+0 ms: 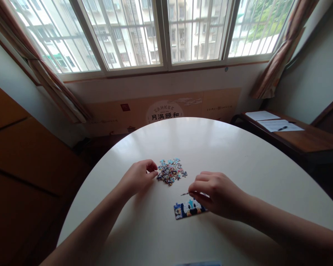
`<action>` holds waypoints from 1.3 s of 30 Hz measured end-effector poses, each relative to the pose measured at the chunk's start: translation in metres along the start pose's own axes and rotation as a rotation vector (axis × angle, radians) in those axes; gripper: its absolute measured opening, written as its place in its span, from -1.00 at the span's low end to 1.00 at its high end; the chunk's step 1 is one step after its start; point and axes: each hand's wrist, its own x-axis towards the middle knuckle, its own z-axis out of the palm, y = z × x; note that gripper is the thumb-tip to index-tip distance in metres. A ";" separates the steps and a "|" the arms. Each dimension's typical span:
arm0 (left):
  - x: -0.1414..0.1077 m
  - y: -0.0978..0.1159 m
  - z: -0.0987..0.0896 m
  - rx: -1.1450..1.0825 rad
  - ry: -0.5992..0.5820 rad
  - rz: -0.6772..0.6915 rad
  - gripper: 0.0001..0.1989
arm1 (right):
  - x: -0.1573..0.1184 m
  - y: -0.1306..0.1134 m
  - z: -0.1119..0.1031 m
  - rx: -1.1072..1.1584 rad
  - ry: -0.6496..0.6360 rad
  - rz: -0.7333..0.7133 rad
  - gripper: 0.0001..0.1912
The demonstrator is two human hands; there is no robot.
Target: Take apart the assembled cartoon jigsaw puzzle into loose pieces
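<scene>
My left hand (141, 176) rests at the left edge of a pile of loose jigsaw pieces (171, 171), its fingers loosely curled with a small gap between thumb and forefinger. No piece shows in it. Between the thumb and fingers of my right hand (215, 190) is a jigsaw piece (184, 194), seen almost edge-on. That hand hovers over a joined strip of jigsaw (192, 209) with a blue, white and black cartoon face. Its right end is hidden behind my right hand.
All this lies on a round white table (227, 147). At the table's near edge, part of a bluish flat thing (198, 263) shows. To the right, a brown desk (310, 138) holds papers (277, 125) and a dark pen (282, 128). A barred window is beyond.
</scene>
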 end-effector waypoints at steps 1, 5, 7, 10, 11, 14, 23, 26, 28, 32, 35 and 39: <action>0.000 0.000 0.000 0.015 0.007 0.003 -0.81 | 0.000 0.000 0.000 0.000 0.000 0.005 -0.85; -0.004 0.005 -0.001 0.055 0.057 0.068 -0.80 | 0.000 0.000 0.000 0.004 0.013 0.032 -0.85; -0.010 0.014 -0.002 0.050 0.063 0.131 -0.80 | 0.000 0.000 -0.001 0.007 0.023 0.041 -0.85; -0.023 0.031 0.002 -0.010 0.006 0.282 -0.82 | 0.000 0.000 -0.001 0.011 0.039 0.052 -0.86; -0.028 0.036 0.004 -0.038 -0.023 0.331 -0.84 | 0.000 0.000 -0.001 0.011 0.044 0.052 -0.86; -0.039 0.047 0.012 -0.110 -0.098 0.425 -0.87 | 0.000 0.000 0.000 0.011 0.049 0.047 -0.86; -0.041 0.050 0.028 -0.182 -0.140 0.524 -0.90 | 0.001 -0.001 0.003 0.065 0.046 -0.023 -0.81; -0.037 0.047 0.022 -0.162 -0.095 0.525 -0.87 | 0.001 0.000 0.004 0.067 0.061 -0.026 -0.83; -0.032 0.041 0.013 -0.125 -0.031 0.484 -0.84 | 0.000 0.000 0.004 0.065 0.060 -0.014 -0.85; -0.017 0.020 -0.008 -0.019 0.100 0.283 -0.76 | 0.000 -0.001 0.002 0.071 0.033 0.005 -0.85; -0.008 0.004 -0.018 0.063 0.027 0.137 -0.74 | -0.001 -0.002 0.001 0.068 0.025 0.002 -0.86; -0.005 -0.005 -0.021 0.094 -0.150 0.050 -0.74 | -0.001 -0.002 0.000 0.066 0.023 -0.005 -0.86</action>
